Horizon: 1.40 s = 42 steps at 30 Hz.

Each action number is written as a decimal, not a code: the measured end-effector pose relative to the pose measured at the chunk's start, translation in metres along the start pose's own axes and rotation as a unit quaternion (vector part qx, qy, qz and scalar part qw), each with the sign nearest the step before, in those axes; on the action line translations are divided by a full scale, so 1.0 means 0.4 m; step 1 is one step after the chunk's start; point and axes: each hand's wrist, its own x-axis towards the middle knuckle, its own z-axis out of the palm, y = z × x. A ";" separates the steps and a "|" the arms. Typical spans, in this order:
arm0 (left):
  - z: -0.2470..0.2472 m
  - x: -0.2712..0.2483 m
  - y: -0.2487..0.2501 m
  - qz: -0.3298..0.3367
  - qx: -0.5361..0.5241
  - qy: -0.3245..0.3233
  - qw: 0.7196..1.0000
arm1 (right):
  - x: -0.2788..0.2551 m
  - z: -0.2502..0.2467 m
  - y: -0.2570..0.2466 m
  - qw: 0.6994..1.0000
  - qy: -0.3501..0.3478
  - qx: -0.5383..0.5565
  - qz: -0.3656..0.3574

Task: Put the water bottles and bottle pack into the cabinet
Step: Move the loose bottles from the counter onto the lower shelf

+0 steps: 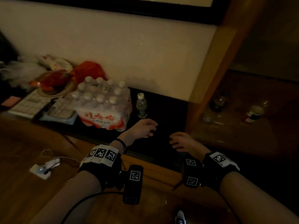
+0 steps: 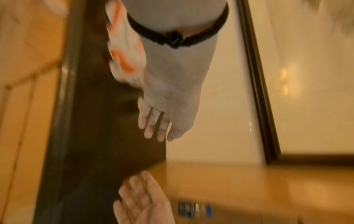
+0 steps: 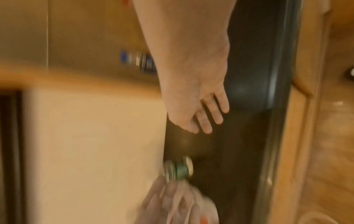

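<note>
The shrink-wrapped bottle pack [image 1: 103, 102], white caps and red print, sits on the dark low counter [image 1: 165, 109] by the wall. One water bottle [image 1: 141, 105] with a green label stands just to its right. My left hand [image 1: 150, 130] hovers in front of that bottle, fingers relaxed and empty; the left wrist view shows it [image 2: 155, 130] beside the pack [image 2: 124, 45]. My right hand [image 1: 174, 141] hangs close by, also empty, its straight fingers [image 3: 206, 121] above the counter and apart from the bottle [image 3: 179, 169]. The open wooden cabinet [image 1: 215, 70] stands at the right.
Inside the cabinet a dark bottle [image 1: 218, 102] and a red-labelled bottle [image 1: 254, 112] stand on the shelf. Red bags [image 1: 87, 70], papers and a coiled cord crowd the counter left of the pack. A white power strip [image 1: 43, 168] lies on the wooden floor.
</note>
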 end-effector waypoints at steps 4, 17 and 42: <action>-0.116 -0.046 -0.080 -0.008 -0.062 0.081 0.995 | 0.002 0.113 -0.094 0.996 -0.060 -0.063 -0.030; -0.299 0.006 -0.089 0.152 -0.081 0.306 0.936 | 0.209 0.147 -0.386 0.950 0.089 -0.197 -0.226; -0.361 0.163 -0.069 0.087 0.118 0.349 0.926 | 0.409 0.179 -0.370 0.973 0.064 -0.140 -0.172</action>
